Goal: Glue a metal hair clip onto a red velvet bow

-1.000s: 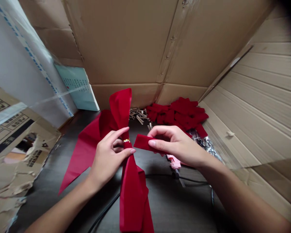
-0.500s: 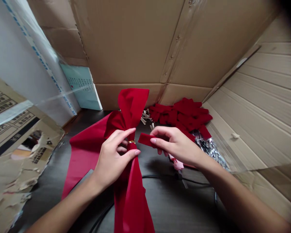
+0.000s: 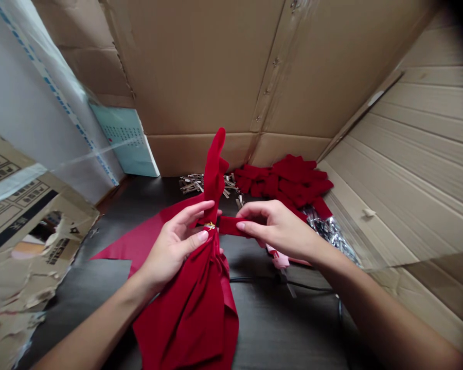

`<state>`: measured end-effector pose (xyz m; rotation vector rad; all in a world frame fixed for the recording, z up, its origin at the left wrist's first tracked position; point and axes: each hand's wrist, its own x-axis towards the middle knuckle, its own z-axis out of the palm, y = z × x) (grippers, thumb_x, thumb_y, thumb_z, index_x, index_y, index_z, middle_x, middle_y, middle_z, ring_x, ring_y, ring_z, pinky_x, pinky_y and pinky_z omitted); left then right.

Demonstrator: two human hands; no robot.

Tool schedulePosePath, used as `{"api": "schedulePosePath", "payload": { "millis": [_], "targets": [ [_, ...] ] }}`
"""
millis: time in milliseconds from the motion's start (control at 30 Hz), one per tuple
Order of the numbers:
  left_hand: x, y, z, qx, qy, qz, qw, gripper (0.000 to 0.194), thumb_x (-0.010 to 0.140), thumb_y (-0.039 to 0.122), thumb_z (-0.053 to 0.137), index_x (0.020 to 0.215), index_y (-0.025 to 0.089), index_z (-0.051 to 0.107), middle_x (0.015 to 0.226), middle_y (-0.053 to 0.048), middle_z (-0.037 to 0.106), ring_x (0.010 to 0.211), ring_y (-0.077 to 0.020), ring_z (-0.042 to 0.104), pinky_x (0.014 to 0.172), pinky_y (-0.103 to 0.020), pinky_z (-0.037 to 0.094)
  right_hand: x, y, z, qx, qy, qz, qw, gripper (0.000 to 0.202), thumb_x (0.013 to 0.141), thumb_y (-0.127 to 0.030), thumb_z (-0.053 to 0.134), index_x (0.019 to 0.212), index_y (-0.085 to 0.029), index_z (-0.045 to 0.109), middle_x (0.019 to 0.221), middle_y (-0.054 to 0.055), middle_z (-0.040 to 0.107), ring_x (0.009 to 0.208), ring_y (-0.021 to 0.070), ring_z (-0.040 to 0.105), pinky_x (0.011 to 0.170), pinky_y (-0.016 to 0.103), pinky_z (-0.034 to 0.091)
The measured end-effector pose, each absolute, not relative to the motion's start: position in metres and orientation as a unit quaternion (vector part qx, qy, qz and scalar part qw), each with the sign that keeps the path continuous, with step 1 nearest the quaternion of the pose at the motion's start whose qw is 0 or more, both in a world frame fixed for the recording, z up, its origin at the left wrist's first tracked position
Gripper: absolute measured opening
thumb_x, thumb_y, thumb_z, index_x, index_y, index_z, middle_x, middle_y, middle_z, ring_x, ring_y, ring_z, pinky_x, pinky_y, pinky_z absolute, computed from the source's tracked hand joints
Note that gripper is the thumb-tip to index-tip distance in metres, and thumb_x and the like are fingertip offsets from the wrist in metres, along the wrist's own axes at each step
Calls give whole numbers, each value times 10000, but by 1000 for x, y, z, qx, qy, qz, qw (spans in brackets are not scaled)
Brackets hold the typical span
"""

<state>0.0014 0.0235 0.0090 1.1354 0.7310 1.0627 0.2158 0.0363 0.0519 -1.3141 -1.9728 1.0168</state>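
My left hand pinches the gathered middle of a large red velvet bow, where a thin gold wire ties it. One loop stands upright above the pinch and the tails hang down toward me. My right hand holds a short red velvet strip, its end touching the bow's tied middle.
A pile of red velvet strips lies at the back right on the dark table. Several metal clips lie behind the bow. A pink glue gun with a black cord and a silvery bag sit under my right hand. Cardboard walls stand around.
The bow has turned edge-on, so its upper loop looks narrow and the tails have bunched together. My right hand has brought the strip left until it meets the tied middle.
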Motion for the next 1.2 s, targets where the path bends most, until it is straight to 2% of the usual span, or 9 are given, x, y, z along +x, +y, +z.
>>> {"api": "schedulePosePath", "payload": {
  "millis": [200, 400, 533, 633, 700, 933, 1067, 1133, 1200],
  "targets": [
    [1, 24, 12, 481, 300, 446, 693, 433, 827, 202, 671, 1233, 321, 581, 1425, -75, 488, 766, -169, 703, 728, -362, 627, 216, 36, 53, -477, -765, 336, 274, 125, 823, -198, 592, 788, -142, 699, 624, 3, 625, 498, 101, 520, 475, 214, 393],
    [1, 25, 12, 484, 298, 437, 697, 436, 821, 215, 673, 1235, 313, 578, 1405, -84, 515, 785, -188, 703, 722, -372, 623, 215, 35, 52, -473, -766, 331, 281, 131, 818, -204, 596, 785, -145, 708, 617, 6, 616, 522, 115, 527, 485, 222, 393],
    [0, 26, 11, 517, 323, 438, 661, 449, 805, 241, 694, 1238, 298, 589, 1372, -88, 549, 1014, -260, 667, 831, -376, 591, 214, 35, 52, -471, -769, 331, 276, 129, 818, -204, 600, 793, -143, 712, 602, 2, 604, 519, 113, 512, 486, 224, 393],
    [0, 27, 8, 548, 345, 447, 617, 454, 790, 239, 713, 1229, 285, 607, 1354, -82, 569, 1237, -298, 538, 956, -381, 527, 212, 35, 50, -465, -771, 339, 273, 134, 823, -202, 593, 806, -142, 711, 581, -6, 593, 514, 112, 508, 492, 225, 396],
    [-1, 28, 6, 560, 349, 450, 602, 457, 784, 236, 721, 1226, 276, 611, 1338, -80, 583, 1294, -300, 482, 999, -392, 492, 211, 35, 49, -462, -772, 344, 270, 137, 826, -196, 588, 811, -140, 712, 576, -7, 593, 525, 115, 518, 503, 225, 399],
    [0, 29, 4, 584, 346, 447, 583, 466, 757, 225, 750, 1202, 279, 624, 1250, -54, 639, 1174, -229, 566, 957, -322, 489, 203, 34, 37, -446, -774, 360, 270, 135, 857, -229, 579, 833, -143, 680, 660, -6, 635, 554, 102, 537, 547, 215, 398],
    [1, 32, 3, 595, 376, 451, 549, 423, 745, 231, 751, 1156, 228, 651, 1126, -65, 684, 1047, -214, 618, 894, -327, 513, 197, 36, 27, -426, -778, 363, 286, 118, 872, -219, 573, 875, -148, 667, 805, 23, 688, 687, 131, 602, 644, 234, 440],
    [1, 34, 3, 595, 402, 466, 517, 410, 724, 230, 762, 1122, 203, 668, 1106, -69, 688, 1039, -216, 619, 905, -333, 503, 198, 36, 25, -430, -786, 321, 308, 121, 880, -223, 571, 915, -155, 664, 872, 39, 696, 767, 155, 619, 704, 258, 453],
    [0, 37, 3, 599, 423, 474, 487, 411, 701, 231, 771, 1098, 183, 679, 1057, -70, 699, 1009, -217, 628, 896, -332, 502, 200, 31, 31, -440, -796, 227, 348, 118, 882, -216, 569, 934, -152, 653, 914, 62, 684, 823, 181, 611, 757, 291, 454]
  ]
}}
